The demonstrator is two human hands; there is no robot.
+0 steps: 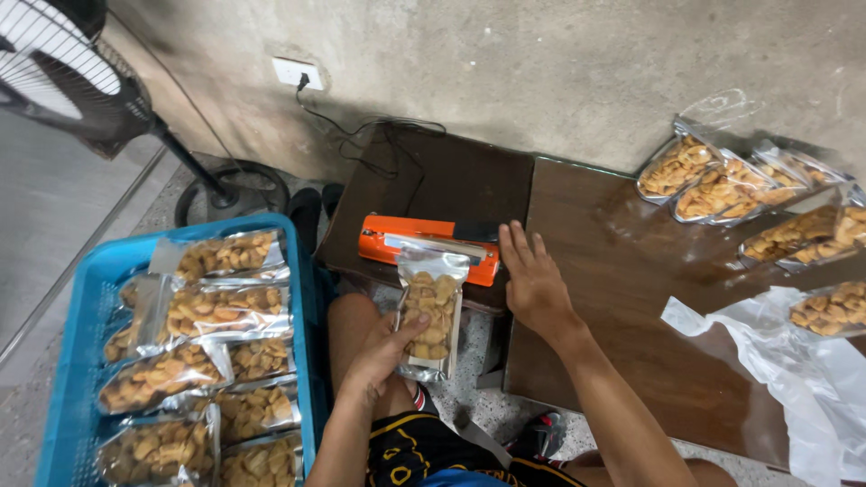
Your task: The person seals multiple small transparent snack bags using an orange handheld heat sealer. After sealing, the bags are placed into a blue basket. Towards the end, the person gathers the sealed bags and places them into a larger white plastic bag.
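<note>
My left hand (379, 356) grips the lower part of a clear pouch of golden snack pieces (431, 311). The pouch's top edge lies across the orange heat sealer (388, 239), which sits on a small dark wooden table (451, 180). Palm down, my right hand (532, 280) rests with its fingers on the right end of the sealer's bar and holds nothing.
A blue plastic crate (81, 325) at my left holds several filled pouches. More filled pouches (722, 189) lie at the far right of a larger brown table (631, 298), beside a crumpled clear plastic bag (803, 379). A standing fan (72, 72) is at the top left, and a wall socket with a cord (298, 74) is behind.
</note>
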